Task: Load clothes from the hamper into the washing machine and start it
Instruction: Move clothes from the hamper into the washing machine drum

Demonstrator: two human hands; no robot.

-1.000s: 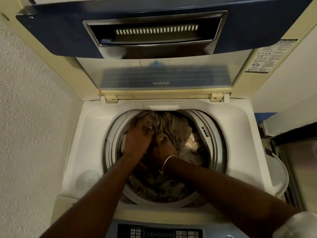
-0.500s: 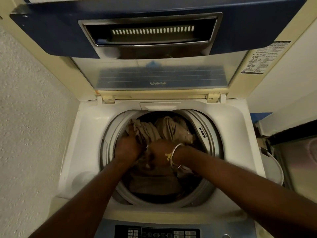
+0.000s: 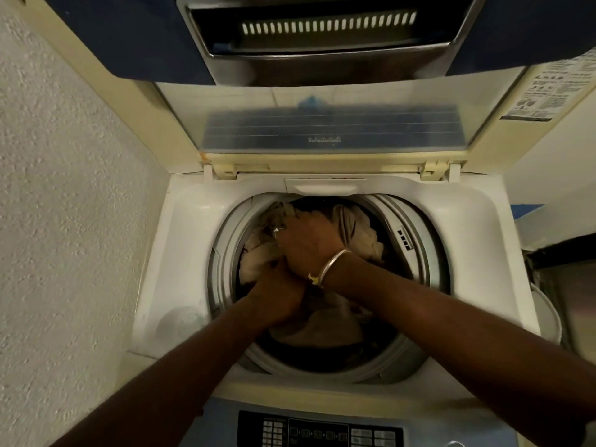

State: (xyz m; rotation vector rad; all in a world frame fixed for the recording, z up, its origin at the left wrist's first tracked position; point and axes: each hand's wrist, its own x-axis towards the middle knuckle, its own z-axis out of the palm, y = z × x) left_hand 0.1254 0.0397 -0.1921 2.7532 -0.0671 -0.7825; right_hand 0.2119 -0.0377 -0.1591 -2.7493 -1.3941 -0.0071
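**A:** How do the hands lie?

**B:** Both arms reach into the washing machine [image 3: 467,240]. The right hand [image 3: 309,243] lies across the left hand [image 3: 275,290], knuckles up, fingers bent down into the clothes [image 3: 354,227].

**A:** Are they gripping?

**B:** I cannot tell for either hand. The left hand's fingers are hidden under the right.

**A:** Where are the clothes?

**B:** In the drum, heaped beneath both hands.

**A:** And the counts?

**B:** Two hands. One bracelet [image 3: 332,262] and one ring [image 3: 276,232], both on the right. One lid [image 3: 332,130], raised. One control panel [image 3: 319,430]. The clothes are too tangled to count.
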